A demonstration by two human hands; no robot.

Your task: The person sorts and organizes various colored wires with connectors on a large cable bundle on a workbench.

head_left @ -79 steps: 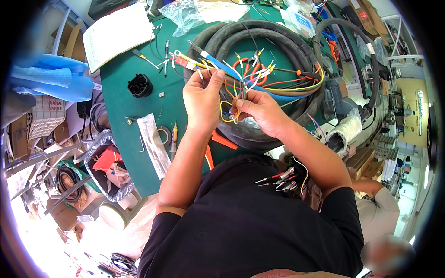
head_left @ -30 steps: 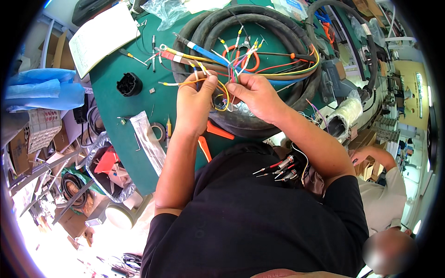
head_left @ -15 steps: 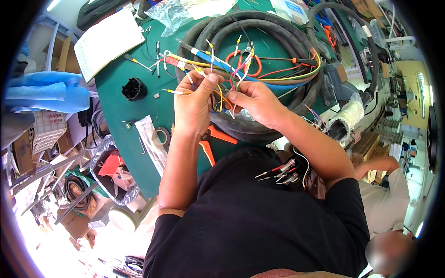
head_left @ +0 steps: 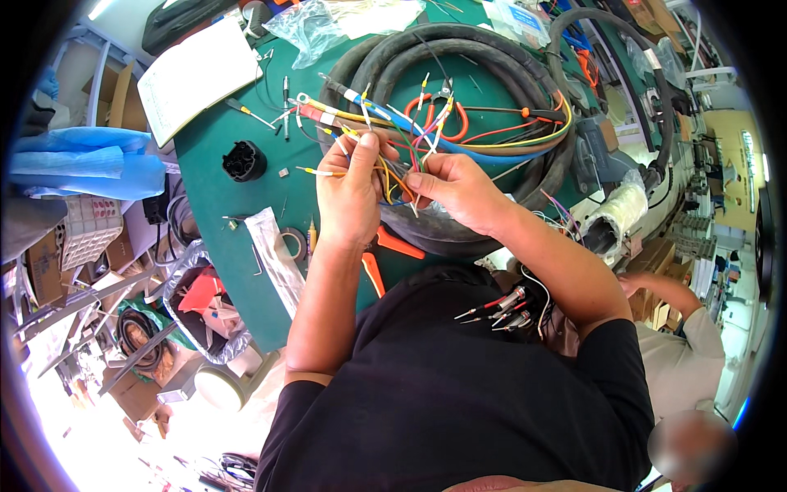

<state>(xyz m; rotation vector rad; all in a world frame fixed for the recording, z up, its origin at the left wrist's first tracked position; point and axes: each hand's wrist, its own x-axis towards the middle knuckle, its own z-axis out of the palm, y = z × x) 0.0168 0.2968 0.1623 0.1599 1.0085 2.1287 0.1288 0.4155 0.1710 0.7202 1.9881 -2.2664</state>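
Note:
My left hand point(head_left: 348, 180) pinches thin wires with yellow and white end sleeves between thumb and fingers. Close beside it, my right hand point(head_left: 456, 190) is closed on other thin coloured wires point(head_left: 421, 148) of the same bundle. Thicker blue, yellow and red leads point(head_left: 492, 152) with metal lugs run behind my hands from a coiled black cable point(head_left: 484, 51). Inside the coil lie red-handled pliers point(head_left: 461, 123) and an orange-and-black screwdriver point(head_left: 537, 113). Orange-handled cutters point(head_left: 397, 243) lie below my left hand, their head partly hidden by my wrist.
A black round connector shell point(head_left: 244, 161), an open notebook point(head_left: 199, 78) and a roll of tape point(head_left: 293, 243) lie on the green table point(head_left: 215, 203) at left. A lined waste bin point(head_left: 205, 303) stands beside the table. Another person's arm point(head_left: 668, 291) shows at right.
The view has shifted slightly, so the table and things appear a little further right and lower. Both hands keep hold of the wires, with only small finger movements.

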